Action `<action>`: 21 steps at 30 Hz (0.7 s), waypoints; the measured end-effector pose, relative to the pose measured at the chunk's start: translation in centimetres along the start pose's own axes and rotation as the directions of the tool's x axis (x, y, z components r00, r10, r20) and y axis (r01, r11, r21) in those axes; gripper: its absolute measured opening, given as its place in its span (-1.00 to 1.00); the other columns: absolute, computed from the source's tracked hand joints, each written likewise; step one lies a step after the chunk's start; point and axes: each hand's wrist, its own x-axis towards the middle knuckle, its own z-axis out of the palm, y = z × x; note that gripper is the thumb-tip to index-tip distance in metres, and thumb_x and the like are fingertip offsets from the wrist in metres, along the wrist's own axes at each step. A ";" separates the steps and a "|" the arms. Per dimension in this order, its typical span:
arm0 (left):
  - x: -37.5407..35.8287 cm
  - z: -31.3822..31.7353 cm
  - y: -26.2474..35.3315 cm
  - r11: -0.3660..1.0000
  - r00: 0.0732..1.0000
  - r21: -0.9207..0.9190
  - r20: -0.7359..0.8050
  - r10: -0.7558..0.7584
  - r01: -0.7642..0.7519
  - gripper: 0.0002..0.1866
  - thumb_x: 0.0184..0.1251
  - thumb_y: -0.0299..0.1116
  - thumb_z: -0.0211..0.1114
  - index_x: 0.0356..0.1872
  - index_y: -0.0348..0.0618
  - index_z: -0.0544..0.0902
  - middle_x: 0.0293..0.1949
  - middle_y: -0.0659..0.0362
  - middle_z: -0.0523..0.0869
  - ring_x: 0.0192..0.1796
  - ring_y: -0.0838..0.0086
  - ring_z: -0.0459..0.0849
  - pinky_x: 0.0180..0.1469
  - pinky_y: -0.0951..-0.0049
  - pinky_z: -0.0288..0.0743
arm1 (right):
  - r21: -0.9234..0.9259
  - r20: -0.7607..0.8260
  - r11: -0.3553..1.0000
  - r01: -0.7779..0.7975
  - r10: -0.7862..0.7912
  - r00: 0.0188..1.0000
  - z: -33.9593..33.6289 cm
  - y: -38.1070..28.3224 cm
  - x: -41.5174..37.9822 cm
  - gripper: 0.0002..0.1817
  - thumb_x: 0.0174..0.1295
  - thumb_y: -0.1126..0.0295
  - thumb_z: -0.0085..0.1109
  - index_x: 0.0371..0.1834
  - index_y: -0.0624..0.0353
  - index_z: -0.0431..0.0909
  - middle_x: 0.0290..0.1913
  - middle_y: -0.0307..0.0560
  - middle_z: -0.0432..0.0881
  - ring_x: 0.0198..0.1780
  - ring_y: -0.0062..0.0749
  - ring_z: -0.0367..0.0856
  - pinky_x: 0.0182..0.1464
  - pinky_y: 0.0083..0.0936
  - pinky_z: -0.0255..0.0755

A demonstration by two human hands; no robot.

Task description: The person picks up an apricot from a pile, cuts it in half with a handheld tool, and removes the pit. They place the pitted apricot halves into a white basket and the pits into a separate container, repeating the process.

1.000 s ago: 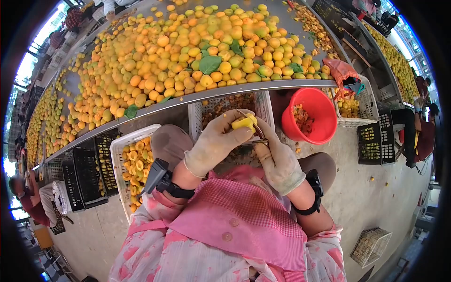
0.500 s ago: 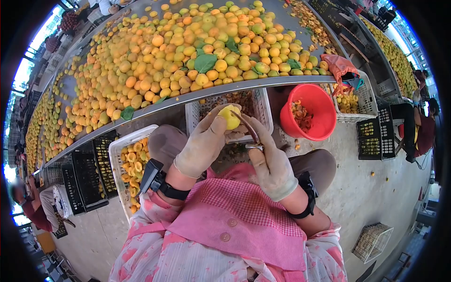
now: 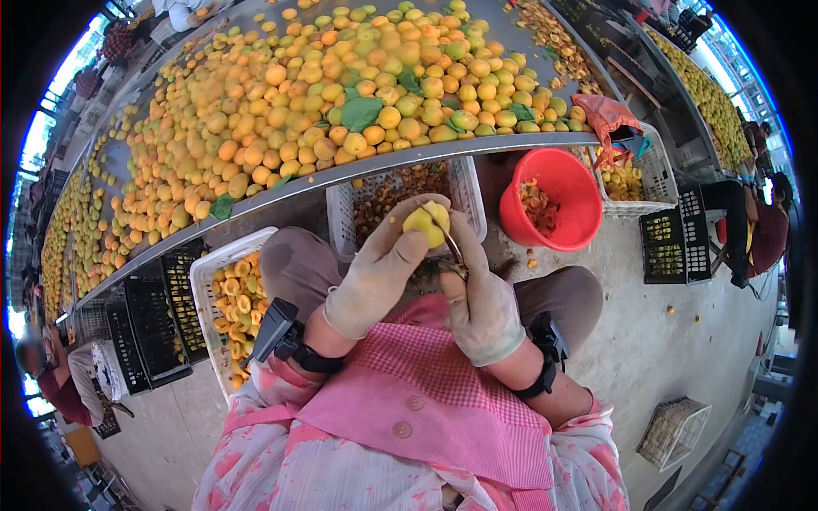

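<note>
My gloved left hand (image 3: 377, 274) is closed around a yellow-green apricot (image 3: 419, 226) in front of my lap. My gloved right hand (image 3: 484, 317) grips a small curved knife (image 3: 452, 247) with a metal fitting near the grip. The blade lies across the right side of the apricot, overlapping its skin. Beneath the hands stands a white crate (image 3: 471, 200) with brown-orange scraps in it. By my left knee, another white crate (image 3: 199, 289) holds halved apricots (image 3: 242, 294).
Whole apricots (image 3: 281, 119) cover the metal table (image 3: 400, 156) ahead. A red bucket (image 3: 516, 209) with scraps stands right of the hands, near an orange bag (image 3: 605, 119). Black crates (image 3: 152, 319) sit at left. Another person (image 3: 767, 226) sits at far right.
The knife has shifted from the apricot's upper right edge to across its right side. Both hands have tilted slightly, and the whole view has shifted a little.
</note>
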 end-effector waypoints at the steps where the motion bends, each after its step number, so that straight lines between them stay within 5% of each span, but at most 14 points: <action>1: -0.1 0.1 -0.2 1.000 1.000 -0.001 0.002 -0.003 0.003 -0.39 0.53 0.02 0.09 0.37 -0.22 0.33 0.17 0.21 0.51 0.20 0.54 0.45 0.29 0.49 0.33 | -0.010 0.020 1.000 -0.010 0.010 1.000 -0.2 0.0 0.0 -0.32 0.48 0.09 -0.15 0.54 0.18 -0.04 -0.06 0.29 0.64 -0.30 0.28 0.63 -0.31 -0.06 0.54; 10: -0.2 0.7 -0.6 0.983 0.985 -0.129 -0.096 -0.146 0.133 -0.42 0.54 -0.07 0.11 0.40 -0.24 0.34 0.23 0.20 0.51 0.26 0.56 0.43 0.33 0.50 0.28 | -0.042 0.051 0.997 -0.072 0.074 0.996 0.2 0.4 0.6 -0.30 0.47 0.12 -0.14 0.56 0.15 -0.11 -0.16 0.30 0.65 -0.34 0.27 0.64 -0.34 -0.04 0.53; 16: 0.2 0.2 0.9 0.987 0.985 0.027 -0.074 -0.153 0.156 -0.46 0.57 -0.12 0.06 0.37 -0.30 0.35 0.28 0.14 0.46 0.34 0.43 0.38 0.41 0.40 0.18 | -0.024 0.026 0.999 -0.045 0.046 0.999 0.5 0.7 1.0 -0.30 0.46 0.14 -0.11 0.56 0.15 -0.10 -0.20 0.32 0.65 -0.35 0.26 0.64 -0.34 -0.05 0.53; 21: 0.6 1.5 -0.3 0.981 0.963 -0.176 -0.241 -0.119 0.077 -0.55 0.57 -0.19 0.08 0.31 -0.27 0.43 0.16 0.21 0.54 0.20 0.56 0.45 0.30 0.51 0.31 | -0.017 -0.024 0.999 -0.041 0.041 0.999 1.2 0.8 1.1 -0.28 0.44 0.17 -0.07 0.56 0.17 -0.11 -0.30 0.29 0.65 -0.38 0.24 0.64 -0.36 -0.04 0.51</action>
